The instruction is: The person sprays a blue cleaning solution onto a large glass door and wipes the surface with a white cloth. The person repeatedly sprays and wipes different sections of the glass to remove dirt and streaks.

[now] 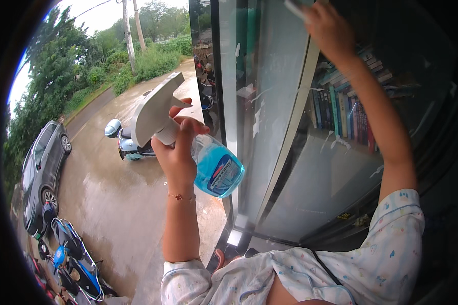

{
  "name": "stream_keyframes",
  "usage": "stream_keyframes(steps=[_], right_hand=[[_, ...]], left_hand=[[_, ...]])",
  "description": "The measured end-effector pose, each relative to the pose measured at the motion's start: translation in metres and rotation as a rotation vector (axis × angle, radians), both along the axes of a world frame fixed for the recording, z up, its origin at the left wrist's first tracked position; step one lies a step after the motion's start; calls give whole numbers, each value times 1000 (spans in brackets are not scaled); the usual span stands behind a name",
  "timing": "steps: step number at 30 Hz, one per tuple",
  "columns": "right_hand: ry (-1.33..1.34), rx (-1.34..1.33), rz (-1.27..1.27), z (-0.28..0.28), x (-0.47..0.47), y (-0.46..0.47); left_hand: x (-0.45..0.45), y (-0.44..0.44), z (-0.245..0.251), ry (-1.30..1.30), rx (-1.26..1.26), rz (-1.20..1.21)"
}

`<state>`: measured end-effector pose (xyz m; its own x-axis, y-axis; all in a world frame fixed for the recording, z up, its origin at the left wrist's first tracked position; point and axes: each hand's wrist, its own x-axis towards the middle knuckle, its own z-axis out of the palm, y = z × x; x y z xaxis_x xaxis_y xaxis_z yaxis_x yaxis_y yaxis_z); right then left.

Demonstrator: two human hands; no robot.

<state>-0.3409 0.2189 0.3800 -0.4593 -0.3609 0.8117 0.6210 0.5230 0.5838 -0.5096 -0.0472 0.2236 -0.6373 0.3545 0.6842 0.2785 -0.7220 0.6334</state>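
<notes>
My left hand (pixel 179 152) grips the neck of a clear spray bottle (pixel 219 171) filled with blue liquid. Its white trigger head (pixel 152 110) tilts up toward the upper right, and a label with writing faces me. At the top edge, my right hand (pixel 330 34) is raised against the glass and holds a pale, blurred tool (pixel 295 9), partly cut off by the frame. White foam streaks (pixel 257 122) run down a glass door panel (pixel 274 76). More foam (pixel 339 141) clings to the darker pane beneath my right arm.
Behind the dark pane stand rows of books (pixel 345 110). A pale metal door frame edge (pixel 286 152) slants between the panes. Outside on the left are wet paving (pixel 118 202), a light-blue scooter (pixel 131 143), a grey car (pixel 42 167) and a blue motorbike (pixel 76 263).
</notes>
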Motion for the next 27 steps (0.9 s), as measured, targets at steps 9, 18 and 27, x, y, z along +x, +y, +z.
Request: stream_keyframes(steps=[9,18,27], right_hand=[[-475,113,285,-90,-71,-24],[-100,-17,-127,60,-120,-12],[-668,334,160,-24,-122,-27]], left_hand=[[24,-41,-35,-67,-32,6],[30,-49,-48,-67,-33,-41],[21,-68,-59,-6,3,102]])
